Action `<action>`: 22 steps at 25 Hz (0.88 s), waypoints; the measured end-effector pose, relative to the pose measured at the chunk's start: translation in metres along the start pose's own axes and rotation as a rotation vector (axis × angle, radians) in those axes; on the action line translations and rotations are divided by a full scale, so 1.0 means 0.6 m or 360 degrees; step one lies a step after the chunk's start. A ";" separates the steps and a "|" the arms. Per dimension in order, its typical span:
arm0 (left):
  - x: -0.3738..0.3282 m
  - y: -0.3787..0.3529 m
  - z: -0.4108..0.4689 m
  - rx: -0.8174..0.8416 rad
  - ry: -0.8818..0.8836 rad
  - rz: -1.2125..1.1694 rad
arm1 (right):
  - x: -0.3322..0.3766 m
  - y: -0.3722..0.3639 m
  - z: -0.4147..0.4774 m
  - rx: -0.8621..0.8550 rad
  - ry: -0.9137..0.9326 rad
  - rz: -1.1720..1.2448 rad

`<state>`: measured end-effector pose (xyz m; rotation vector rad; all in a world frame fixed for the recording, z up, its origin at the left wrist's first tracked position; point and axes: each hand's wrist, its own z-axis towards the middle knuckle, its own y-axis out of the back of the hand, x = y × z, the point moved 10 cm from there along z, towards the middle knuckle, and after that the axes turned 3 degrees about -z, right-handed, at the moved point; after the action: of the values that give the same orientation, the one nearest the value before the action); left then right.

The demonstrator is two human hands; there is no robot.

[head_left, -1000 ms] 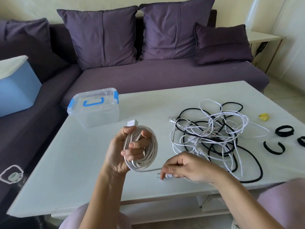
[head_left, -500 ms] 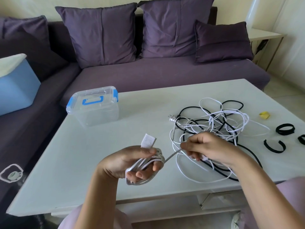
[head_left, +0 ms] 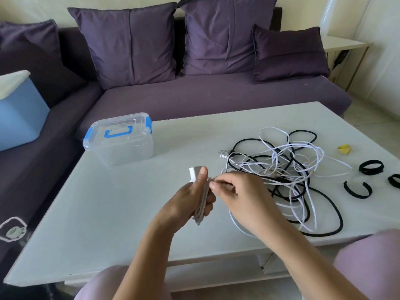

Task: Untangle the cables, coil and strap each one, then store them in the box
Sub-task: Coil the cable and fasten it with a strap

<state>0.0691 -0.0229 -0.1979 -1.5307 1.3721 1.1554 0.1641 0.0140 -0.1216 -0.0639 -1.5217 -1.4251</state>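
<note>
While the left hand (head_left: 184,204) grips one coiled cable (head_left: 199,219) and the right hand (head_left: 238,193) pinches its loose end, the tangle (head_left: 281,167) lies on the surface (head_left: 140,202), straps (head_left: 371,167) unused, box (head_left: 121,141) lidded: most seemingly remains.

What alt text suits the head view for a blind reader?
The left hand holds a coiled white cable while the right hand pinches the same cable; tangled cables and a closed clear box sit on the table.
</note>
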 end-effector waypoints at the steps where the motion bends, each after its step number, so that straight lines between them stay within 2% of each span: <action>1: -0.002 0.004 0.003 -0.0082 -0.0014 -0.0049 | 0.011 -0.004 -0.003 -0.0030 0.0080 -0.0069; 4: -0.003 0.009 0.007 -0.0207 -0.0045 -0.0306 | 0.030 -0.013 -0.014 -0.0142 0.0243 -0.0122; 7: -0.001 0.008 0.008 -0.0251 -0.0010 -0.0649 | 0.037 -0.028 -0.020 -0.0094 0.0346 -0.0119; 11: 0.006 0.011 0.012 -0.0200 0.0012 -0.0799 | 0.020 -0.019 -0.014 -0.0038 0.0373 0.0193; 14: -0.009 -0.020 0.008 0.0214 -0.0089 -0.0716 | -0.030 0.002 0.000 -0.0149 0.0185 0.0398; 15: -0.016 -0.039 0.000 0.0395 -0.0106 -0.0653 | -0.045 0.001 0.003 -0.0080 0.0099 0.0503; 17: -0.023 -0.072 -0.015 0.0687 -0.0110 -0.0536 | -0.049 -0.017 0.007 0.0243 0.0004 0.0752; 19: -0.020 -0.100 -0.027 0.0882 -0.0069 -0.0412 | -0.034 -0.038 -0.001 0.0541 -0.0004 0.0819; 20: -0.016 -0.114 -0.030 0.0939 -0.0042 -0.0341 | -0.032 -0.043 -0.007 0.0595 -0.0017 0.0823; 22: -0.012 -0.139 -0.030 0.1008 -0.0004 -0.0220 | -0.028 -0.034 -0.009 0.0511 -0.0031 0.0872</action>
<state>0.1542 -0.0272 -0.1882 -1.1361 1.4245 0.5533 0.1626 0.0131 -0.1483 -0.2764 -1.5756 -0.7435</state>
